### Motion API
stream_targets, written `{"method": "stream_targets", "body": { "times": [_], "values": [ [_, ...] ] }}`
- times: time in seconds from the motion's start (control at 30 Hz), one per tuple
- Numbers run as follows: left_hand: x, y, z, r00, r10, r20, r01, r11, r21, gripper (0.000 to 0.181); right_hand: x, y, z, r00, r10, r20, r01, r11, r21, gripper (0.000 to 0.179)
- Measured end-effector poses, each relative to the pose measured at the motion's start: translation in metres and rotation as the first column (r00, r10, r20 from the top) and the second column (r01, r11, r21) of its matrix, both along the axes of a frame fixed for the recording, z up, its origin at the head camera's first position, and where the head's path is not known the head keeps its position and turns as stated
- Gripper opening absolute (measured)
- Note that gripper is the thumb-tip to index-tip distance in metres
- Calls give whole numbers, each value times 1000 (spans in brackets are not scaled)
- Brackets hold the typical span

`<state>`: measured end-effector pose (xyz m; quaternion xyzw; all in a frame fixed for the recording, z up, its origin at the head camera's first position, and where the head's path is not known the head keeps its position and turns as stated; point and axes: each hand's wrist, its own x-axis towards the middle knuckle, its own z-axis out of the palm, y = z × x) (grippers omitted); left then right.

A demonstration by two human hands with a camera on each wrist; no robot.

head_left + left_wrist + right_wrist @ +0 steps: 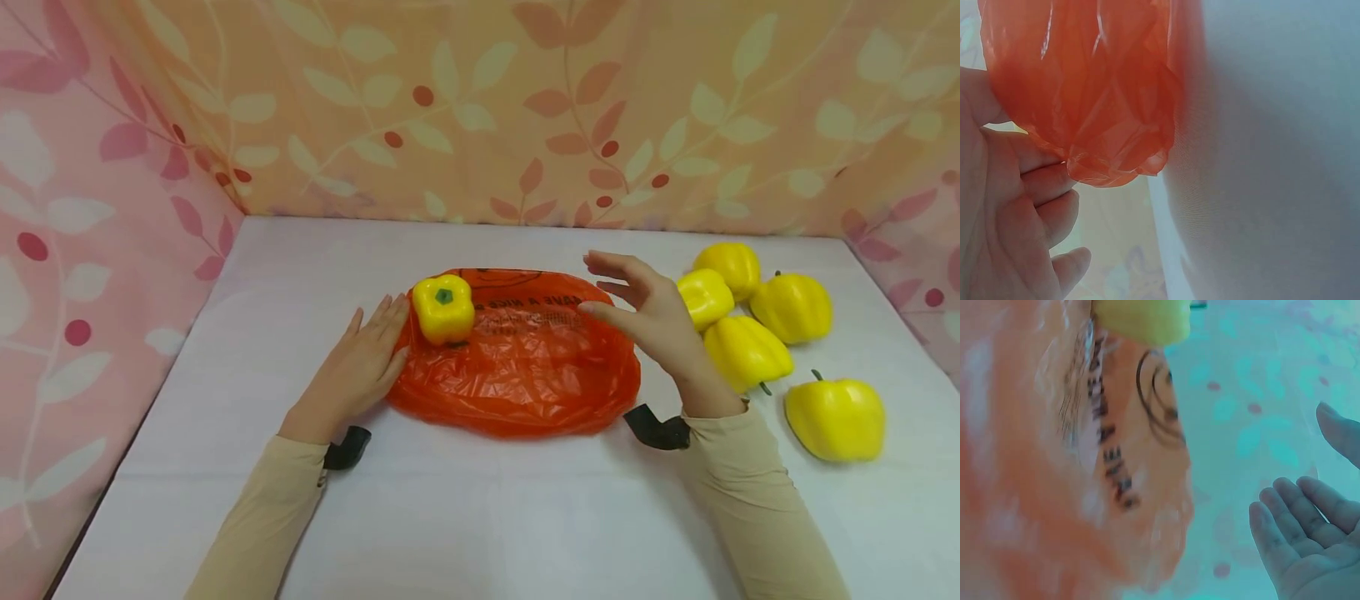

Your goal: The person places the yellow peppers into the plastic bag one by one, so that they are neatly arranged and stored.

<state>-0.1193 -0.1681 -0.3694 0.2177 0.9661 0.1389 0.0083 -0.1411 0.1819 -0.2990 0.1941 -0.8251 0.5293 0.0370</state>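
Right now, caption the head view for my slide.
Yellow pepper on a red plastic bag, five more peppers at right.

Crinkled, orange-red plastic bag (540,375) with printed black lettering (528,302); blocky, solid-yellow bell pepper (445,322) (its short stem (444,296) is green).

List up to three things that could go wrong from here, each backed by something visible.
1. The red bag is thin and crinkled, so it might shift or crumple if the left hand at its edge pushes.
2. The lone pepper is near that hand and could get knocked.
3. The right hand is close to the pepper cluster; swinging outward might scatter it.
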Motion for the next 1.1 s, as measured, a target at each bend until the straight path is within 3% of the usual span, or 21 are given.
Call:
{"method": "stream_targets", "body": {
  "times": [0.17,0.37,0.5,0.63,0.77,0.9,1.03,1.1],
  "values": [
    [-3,-1,1,1000,-6,-1,6,1000,-1,64,9,26,3,992,-112,50,114,993,-28,54],
    [-4,-1,1,1000,-5,-5,5,1000,3,64,17,59,1,973,-184,138,207,960,-186,53],
    [-4,-2,1,1000,-8,-7,8,1000,14,63,22,79,1,943,-295,153,310,947,-82,52],
    [-4,-3,0,1000,-11,-1,11,1000,13,63,30,96,1,906,-386,172,398,917,-37,54],
    [-4,-2,0,1000,-19,3,18,1000,21,63,39,110,-1,891,-423,166,439,895,-81,54],
    [-4,-2,0,1000,-21,7,21,1000,23,63,48,121,-3,890,-428,160,453,871,-192,51],
    [-4,-2,-1,1000,-22,7,22,1000,22,63,57,133,-3,866,-473,162,496,853,-161,50],
    [-4,-2,-1,1000,-25,-1,25,999,25,63,62,139,-2,841,-514,171,533,841,-95,51]
  ]
}}
